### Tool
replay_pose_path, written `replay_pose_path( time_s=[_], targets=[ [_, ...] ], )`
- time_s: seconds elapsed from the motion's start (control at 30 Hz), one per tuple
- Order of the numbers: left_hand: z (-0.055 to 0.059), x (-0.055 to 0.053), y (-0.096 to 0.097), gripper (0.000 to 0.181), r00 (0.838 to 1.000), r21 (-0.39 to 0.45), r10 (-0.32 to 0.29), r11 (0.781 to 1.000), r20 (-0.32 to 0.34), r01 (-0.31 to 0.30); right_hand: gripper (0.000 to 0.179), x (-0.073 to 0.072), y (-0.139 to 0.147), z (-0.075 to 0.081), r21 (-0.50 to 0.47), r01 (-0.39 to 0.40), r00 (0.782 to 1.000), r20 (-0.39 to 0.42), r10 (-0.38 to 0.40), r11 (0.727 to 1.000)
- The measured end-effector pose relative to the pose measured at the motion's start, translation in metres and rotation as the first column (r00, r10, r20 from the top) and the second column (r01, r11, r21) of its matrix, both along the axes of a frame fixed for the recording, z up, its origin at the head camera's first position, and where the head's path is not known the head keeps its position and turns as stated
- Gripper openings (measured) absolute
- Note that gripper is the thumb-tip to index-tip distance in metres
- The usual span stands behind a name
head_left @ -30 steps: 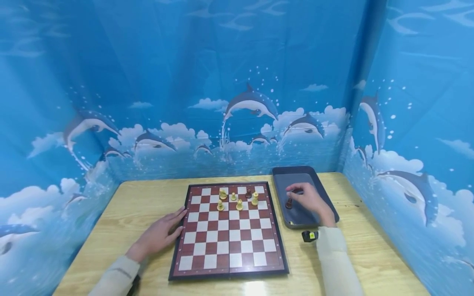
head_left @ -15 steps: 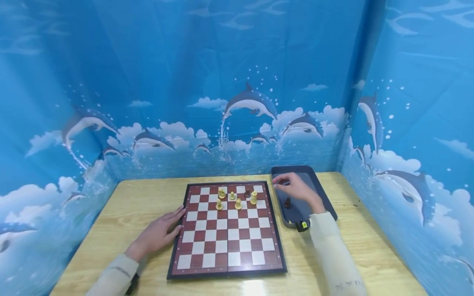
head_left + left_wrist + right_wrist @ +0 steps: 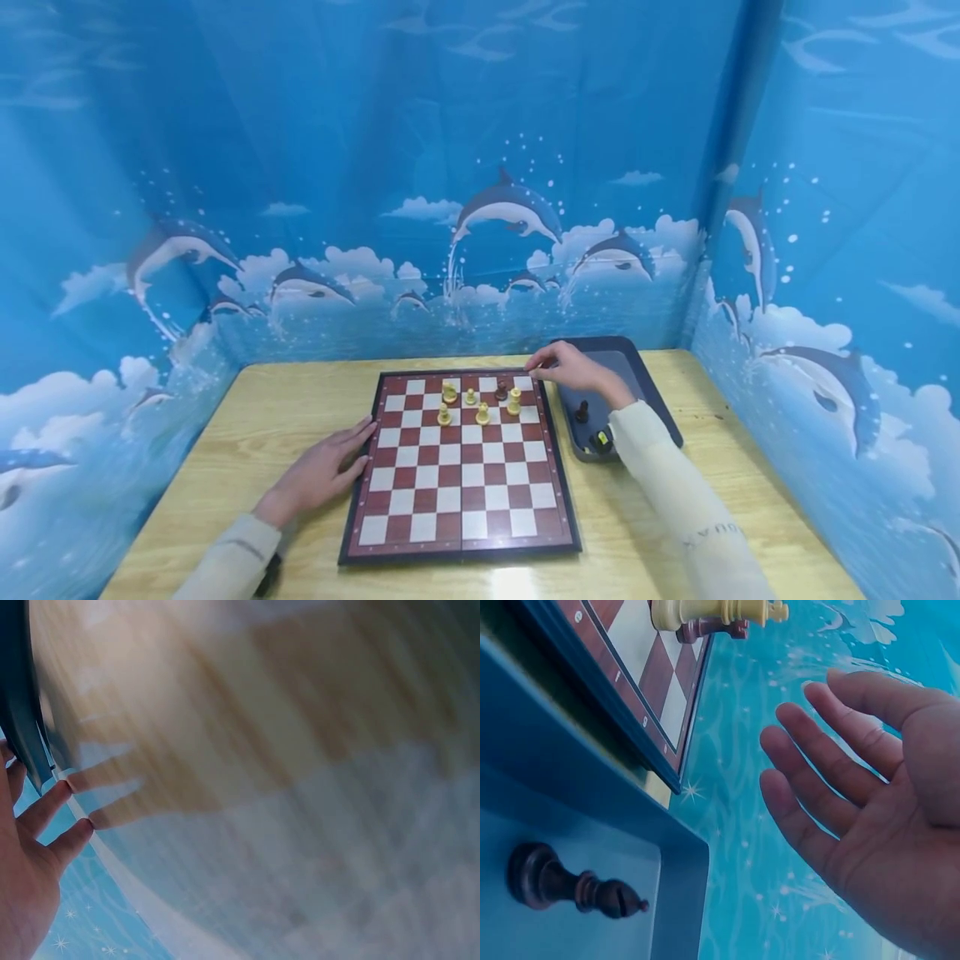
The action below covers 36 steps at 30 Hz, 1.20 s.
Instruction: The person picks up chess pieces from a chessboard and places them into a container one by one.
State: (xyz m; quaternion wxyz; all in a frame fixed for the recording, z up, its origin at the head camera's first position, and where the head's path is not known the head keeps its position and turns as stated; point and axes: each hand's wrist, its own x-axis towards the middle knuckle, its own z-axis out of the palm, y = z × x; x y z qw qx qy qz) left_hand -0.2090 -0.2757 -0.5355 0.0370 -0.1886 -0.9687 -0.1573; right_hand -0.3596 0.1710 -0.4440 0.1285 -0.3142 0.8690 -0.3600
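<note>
Brown bishop (image 3: pixel 587 890) upright in tray (image 3: pixel 649 379); hands (image 3: pixel 326 471) (image 3: pixel 573 369) at edges of chessboard (image 3: pixel 480 479)

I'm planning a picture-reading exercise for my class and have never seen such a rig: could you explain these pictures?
There is no machine here, just a person's left hand and right hand, both bare. The wide view comes from a camera on the head; the other two look out from each wrist. On the wood-grained table lies a chessboard with five pale pieces and one dark piece on it. To its right, a dark grey tray holds a dark bishop. The left hand lies at the chessboard's left edge. The right hand is near its far right corner; the right wrist view shows the fingers holding nothing.
</note>
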Motion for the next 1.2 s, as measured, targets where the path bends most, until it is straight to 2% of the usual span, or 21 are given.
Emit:
replay_pose_path(
  time_s=[0.37,0.67,1.2],
  targets=[
    [0.002,0.0,0.0,0.059,1.0,-0.001,0.01,1.0,-0.002,-0.01,0.035,-0.005,-0.017,-0.005,0.017,-0.034,0.996,0.08,0.033,0.999],
    [-0.001,0.001,-0.001,0.059,1.0,-0.004,0.005,1.0,0.001,-0.005,0.03,0.001,-0.025,-0.013,0.068,-0.099,0.994,0.054,0.096,0.993],
    [-0.002,-0.002,-0.001,0.059,1.0,-0.001,0.005,1.0,-0.003,-0.005,0.02,0.004,-0.029,-0.015,0.043,-0.163,0.986,0.041,0.161,0.986]
  ],
)
